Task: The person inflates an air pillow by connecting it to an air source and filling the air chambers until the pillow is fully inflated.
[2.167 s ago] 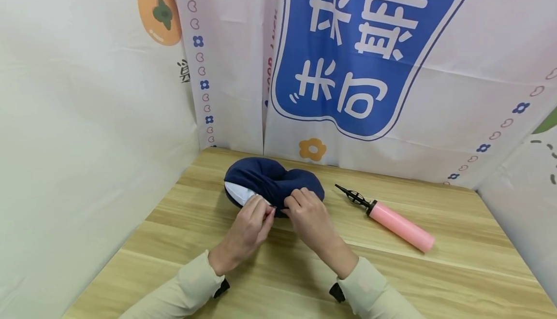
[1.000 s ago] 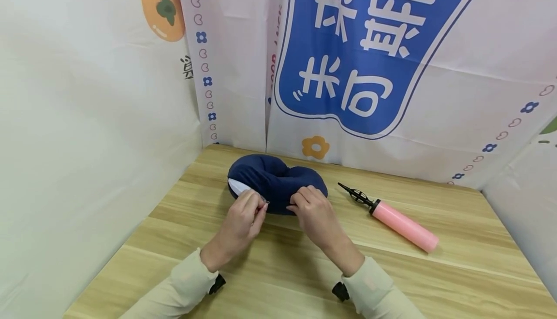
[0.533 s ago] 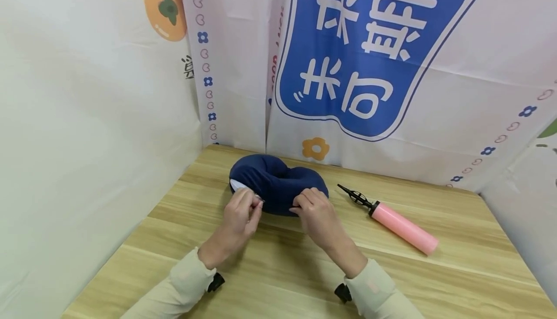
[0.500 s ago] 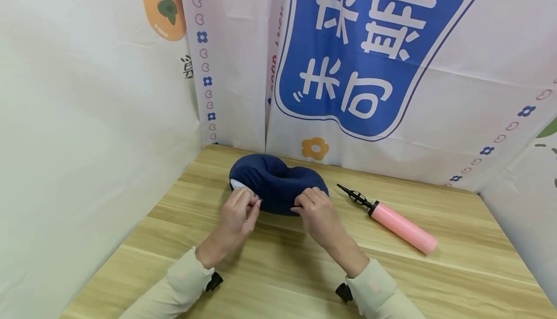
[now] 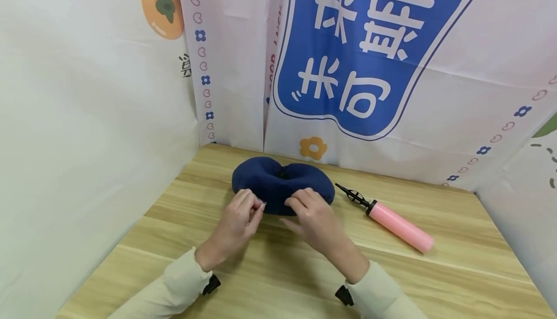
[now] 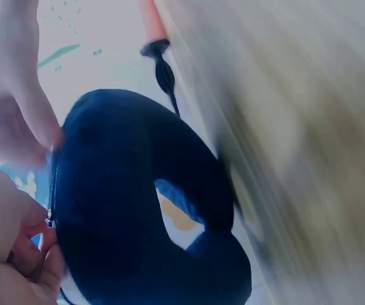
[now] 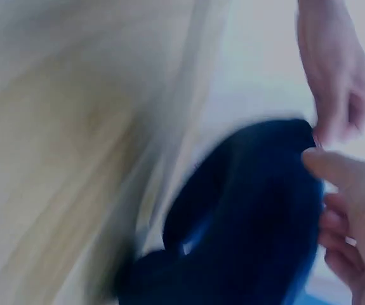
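Note:
A navy U-shaped neck pillow [image 5: 278, 193] lies near the back of the table, its zipped outer edge towards me. My left hand [image 5: 237, 215] pinches the small metal zipper pull [image 6: 49, 220] at that edge. Along the seam above it runs the dark zipper [image 6: 53, 178], and a bit of white lining [image 6: 73, 291] shows below in the left wrist view. My right hand [image 5: 315, 222] is at the right part of the same edge, fingertips touching the fabric, thumb blurred and apart from them. In the right wrist view the pillow lies between that hand's thumb and the table.
A pink hand pump [image 5: 402, 227] with a black nozzle lies on the wooden table [image 5: 435, 280] to the right of the pillow. Printed cloth walls [image 5: 235, 82] stand behind and on both sides.
The zipper pull has moved left along the seam with my left hand, and the white lining has gone from the head view. The pillow has turned slightly. My right thumb has parted from its fingers.

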The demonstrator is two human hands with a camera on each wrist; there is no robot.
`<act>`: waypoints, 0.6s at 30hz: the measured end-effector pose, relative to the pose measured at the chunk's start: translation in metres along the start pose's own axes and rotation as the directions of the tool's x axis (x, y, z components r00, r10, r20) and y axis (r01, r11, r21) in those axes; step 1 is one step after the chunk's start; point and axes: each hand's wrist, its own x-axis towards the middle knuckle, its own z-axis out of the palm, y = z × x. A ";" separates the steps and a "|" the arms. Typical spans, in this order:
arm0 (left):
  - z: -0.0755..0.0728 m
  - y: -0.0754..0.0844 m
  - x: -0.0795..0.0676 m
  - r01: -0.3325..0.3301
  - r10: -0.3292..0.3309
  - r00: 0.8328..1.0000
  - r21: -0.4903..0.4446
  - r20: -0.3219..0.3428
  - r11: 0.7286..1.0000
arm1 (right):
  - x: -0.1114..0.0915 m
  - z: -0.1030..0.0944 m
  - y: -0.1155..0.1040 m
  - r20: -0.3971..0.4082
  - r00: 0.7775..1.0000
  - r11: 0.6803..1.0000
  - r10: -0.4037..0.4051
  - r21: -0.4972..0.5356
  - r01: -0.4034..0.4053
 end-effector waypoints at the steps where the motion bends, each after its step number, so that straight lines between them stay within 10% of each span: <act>1: 0.001 0.002 0.001 -0.016 0.017 1.000 -0.002 0.003 1.000 | 0.004 0.003 -0.004 -0.004 1.000 0.999 -0.021 -0.039 0.021; 6: 0.004 0.003 0.002 -0.087 0.088 0.995 0.036 -0.035 0.996 | 0.012 0.017 -0.014 -0.016 0.999 0.985 -0.041 -0.167 0.038; 18: -0.019 -0.012 -0.002 -0.043 0.045 0.994 0.020 -0.101 0.999 | 0.013 0.017 -0.010 -0.058 0.998 0.997 -0.025 -0.077 0.021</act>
